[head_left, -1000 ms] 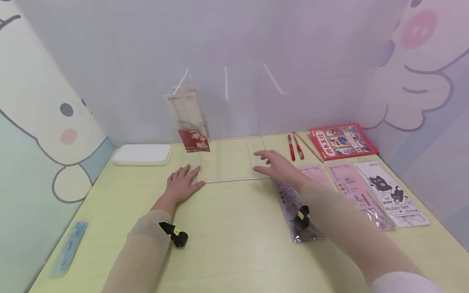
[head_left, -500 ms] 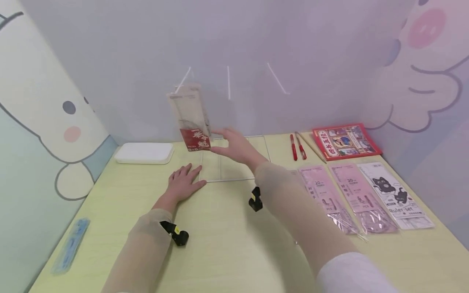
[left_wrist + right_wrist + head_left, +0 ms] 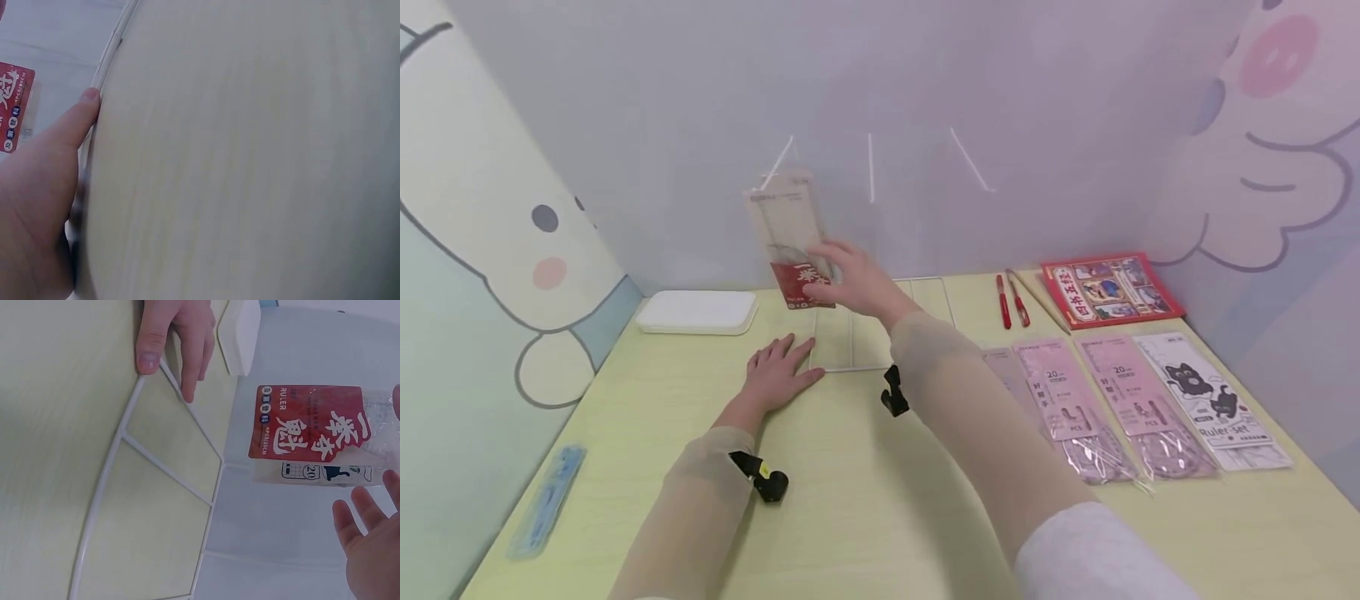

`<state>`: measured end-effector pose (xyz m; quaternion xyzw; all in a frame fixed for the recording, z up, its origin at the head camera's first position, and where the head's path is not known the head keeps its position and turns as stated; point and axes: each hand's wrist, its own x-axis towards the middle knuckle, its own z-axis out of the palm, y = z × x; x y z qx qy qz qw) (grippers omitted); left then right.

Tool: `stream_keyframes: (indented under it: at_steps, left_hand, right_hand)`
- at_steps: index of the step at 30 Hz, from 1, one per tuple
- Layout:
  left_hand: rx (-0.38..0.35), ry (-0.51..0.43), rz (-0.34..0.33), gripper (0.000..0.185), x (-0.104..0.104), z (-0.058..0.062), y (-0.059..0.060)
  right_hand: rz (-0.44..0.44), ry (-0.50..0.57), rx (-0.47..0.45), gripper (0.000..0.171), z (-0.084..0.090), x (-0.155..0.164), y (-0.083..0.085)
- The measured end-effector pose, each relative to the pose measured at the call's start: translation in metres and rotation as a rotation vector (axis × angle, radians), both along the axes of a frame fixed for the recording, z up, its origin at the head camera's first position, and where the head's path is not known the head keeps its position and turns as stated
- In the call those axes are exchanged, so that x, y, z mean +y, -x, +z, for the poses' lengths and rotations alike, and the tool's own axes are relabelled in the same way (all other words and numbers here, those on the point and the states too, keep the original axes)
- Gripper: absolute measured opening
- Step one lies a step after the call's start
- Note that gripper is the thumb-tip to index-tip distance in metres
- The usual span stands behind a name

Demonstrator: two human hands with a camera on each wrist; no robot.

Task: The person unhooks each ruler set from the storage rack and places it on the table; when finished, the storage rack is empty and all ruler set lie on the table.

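Observation:
Red-and-cream ruler-set packets (image 3: pixel 784 221), at least two, hang on the left prong of a white wire rack (image 3: pixel 859 369). My right hand (image 3: pixel 859 282) is at the lower right of the packets, thumb and fingers spread around their side. In the right wrist view the front packet (image 3: pixel 303 422) lies between the thumb and the fingers (image 3: pixel 369 509), which look apart from it. My left hand (image 3: pixel 775 375) rests flat with spread fingers at the rack's front left corner. Its thumb (image 3: pixel 81 115) touches the base wire in the left wrist view.
A white case (image 3: pixel 696 312) lies at the back left, a blue packet (image 3: pixel 547 502) at the left edge. On the right are pink packets (image 3: pixel 1056 387), a black-and-white ruler set (image 3: pixel 1206 392), red pens (image 3: pixel 1003 302) and a red book (image 3: pixel 1108 290). A wall stands behind.
My right hand has moved left from the rack's right side to the hanging packets. The left hand has stayed at the corner. The packets still hang on the prong.

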<state>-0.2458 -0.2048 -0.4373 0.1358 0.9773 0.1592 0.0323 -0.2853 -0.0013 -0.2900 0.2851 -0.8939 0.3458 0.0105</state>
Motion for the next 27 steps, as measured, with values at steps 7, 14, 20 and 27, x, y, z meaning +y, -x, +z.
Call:
stream_keyframes:
  at_steps: [7, 14, 20, 27]
  left_hand:
    - [-0.013, 0.014, -0.002, 0.072, 0.002, 0.001, 0.0]
    - [0.006, 0.02, 0.008, 0.072, 0.001, 0.004, -0.003]
    - [0.032, 0.006, 0.0, 0.076, -0.001, 0.0, -0.002]
    - [0.003, 0.021, 0.007, 0.072, 0.0, 0.001, 0.0]
  right_hand:
    - [0.016, -0.056, 0.027, 0.065, 0.004, -0.006, 0.006]
    - [-0.029, 0.029, 0.027, 0.058, 0.008, 0.002, 0.007]
    - [-0.099, 0.187, -0.009, 0.057, 0.012, 0.009, 0.002]
    - [-0.221, 0.267, 0.003, 0.057, 0.016, 0.006, -0.004]
